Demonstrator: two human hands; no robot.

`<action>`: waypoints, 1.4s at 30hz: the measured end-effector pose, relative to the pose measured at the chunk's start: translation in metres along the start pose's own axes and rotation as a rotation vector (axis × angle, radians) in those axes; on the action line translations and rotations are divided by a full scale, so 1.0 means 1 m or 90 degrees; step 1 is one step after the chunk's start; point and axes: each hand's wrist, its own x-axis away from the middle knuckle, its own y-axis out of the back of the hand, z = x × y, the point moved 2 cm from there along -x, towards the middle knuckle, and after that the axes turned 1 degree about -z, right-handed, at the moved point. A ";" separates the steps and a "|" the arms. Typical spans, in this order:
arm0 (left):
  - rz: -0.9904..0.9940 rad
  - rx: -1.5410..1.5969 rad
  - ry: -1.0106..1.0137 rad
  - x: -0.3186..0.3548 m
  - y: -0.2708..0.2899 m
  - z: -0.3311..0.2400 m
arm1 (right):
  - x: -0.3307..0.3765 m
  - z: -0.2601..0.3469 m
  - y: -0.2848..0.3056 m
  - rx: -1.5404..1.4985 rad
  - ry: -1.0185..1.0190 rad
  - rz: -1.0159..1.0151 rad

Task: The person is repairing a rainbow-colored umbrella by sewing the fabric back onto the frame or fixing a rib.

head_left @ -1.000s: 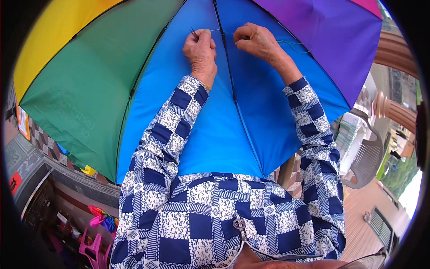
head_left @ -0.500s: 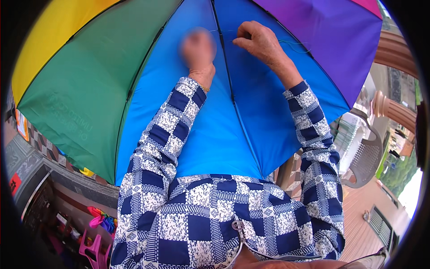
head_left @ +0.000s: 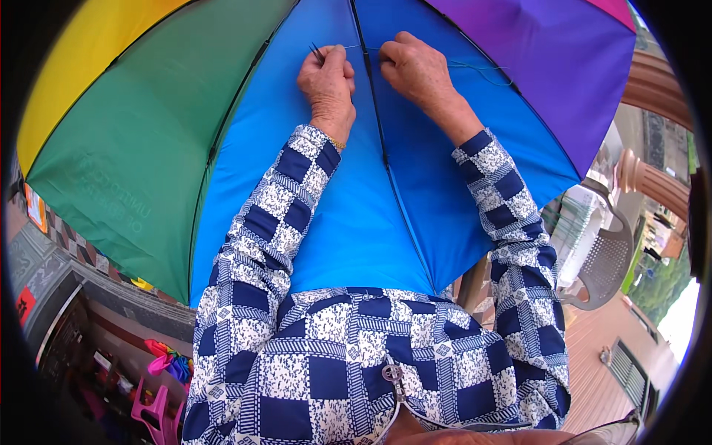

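A large open umbrella [head_left: 245, 148] with yellow, green, blue and purple panels fills the upper view, its inside facing me. My left hand [head_left: 328, 78] pinches a thin dark needle [head_left: 317, 52] at the blue panel, just left of a dark rib [head_left: 374, 111]. A fine thread [head_left: 475, 68] runs from the needle past my right hand [head_left: 415, 68], which presses its closed fingers on the blue fabric right of the rib. Both sleeves are blue-and-white checked.
A grey plastic chair [head_left: 604, 259] stands at the right on a brown floor. Pink and coloured items [head_left: 163, 378] lie at the lower left beside a dark wall. A curved wooden rail [head_left: 660, 81] is at the far right.
My left hand lifted and blurred for a moment, then came back to the rib with the needle. The right hand stayed almost where it was.
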 end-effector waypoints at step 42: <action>0.056 -0.081 0.024 -0.002 -0.009 0.003 | -0.020 0.011 0.022 0.075 0.133 -0.042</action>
